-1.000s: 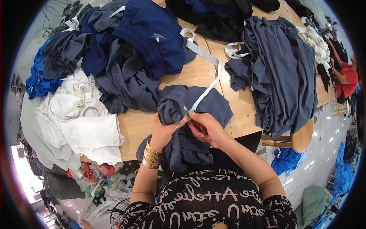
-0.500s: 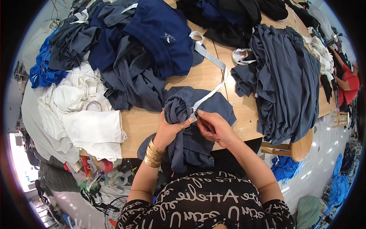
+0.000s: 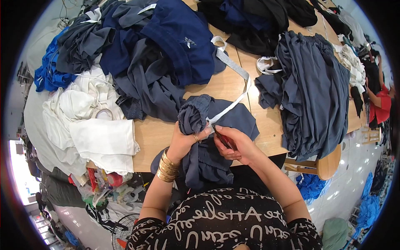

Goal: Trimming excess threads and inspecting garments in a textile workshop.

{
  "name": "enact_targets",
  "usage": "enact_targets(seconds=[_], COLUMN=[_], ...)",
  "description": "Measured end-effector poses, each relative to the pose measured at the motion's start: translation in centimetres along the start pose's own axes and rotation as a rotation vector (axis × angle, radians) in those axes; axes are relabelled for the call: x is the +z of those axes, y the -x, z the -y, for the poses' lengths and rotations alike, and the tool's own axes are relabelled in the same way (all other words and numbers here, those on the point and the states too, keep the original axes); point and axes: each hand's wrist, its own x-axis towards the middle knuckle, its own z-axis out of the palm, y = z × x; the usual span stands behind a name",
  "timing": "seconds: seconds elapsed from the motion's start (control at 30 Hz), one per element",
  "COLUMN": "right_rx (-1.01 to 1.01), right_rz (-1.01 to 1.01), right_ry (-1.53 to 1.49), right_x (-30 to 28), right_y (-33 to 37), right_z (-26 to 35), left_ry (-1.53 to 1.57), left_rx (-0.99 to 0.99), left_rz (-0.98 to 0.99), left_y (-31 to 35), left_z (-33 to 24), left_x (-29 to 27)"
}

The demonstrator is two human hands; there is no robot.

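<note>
My left hand (image 3: 183,142) is closed on a bunched slate-grey garment (image 3: 194,109) with a gathered elastic edge. The thumb pins a small white piece against the cloth; whether it is a label or the ribbon's end I cannot tell. From that spot a long white ribbon (image 3: 228,107) trails up over the table. Close by, my right hand (image 3: 243,146) is closed around small red-and-dark thread snips (image 3: 225,140), their tip at the white piece. The garment's lower part hangs over the table's front edge.
Heaped on the wooden table (image 3: 146,143) are navy and grey garments (image 3: 179,46) and white cloth (image 3: 102,137) at left. A grey garment stack (image 3: 314,96) lies right, black cloth (image 3: 250,29) behind. A wooden stool (image 3: 329,162) stands lower right. A person in red (image 3: 379,106) is far right.
My right hand has turned and drawn slightly down, so the red snips now show in it. My left hand keeps its hold on the garment. The view has shifted a little.
</note>
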Motion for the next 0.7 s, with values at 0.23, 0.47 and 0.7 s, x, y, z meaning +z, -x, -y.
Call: enact_targets(seconds=[0.23,0.47,0.7], right_rx=[0.07,0.087,-0.276], right_rz=[-0.009,-0.015,-0.253], right_ry=[0.009,0.003,0.212], right_x=[-0.2,0.1,-3.8], right_y=[-0.1,-2.1,-3.2], right_z=[0.8,-0.7,0.2], left_ry=[0.026,-0.099,0.08], left_rx=[0.028,0.118,0.371], left_rz=[0.015,-0.05,0.072], left_y=[-0.4,0.8,0.5], left_z=[0.2,1.8,2.5], left_x=[0.3,-1.6,0.2])
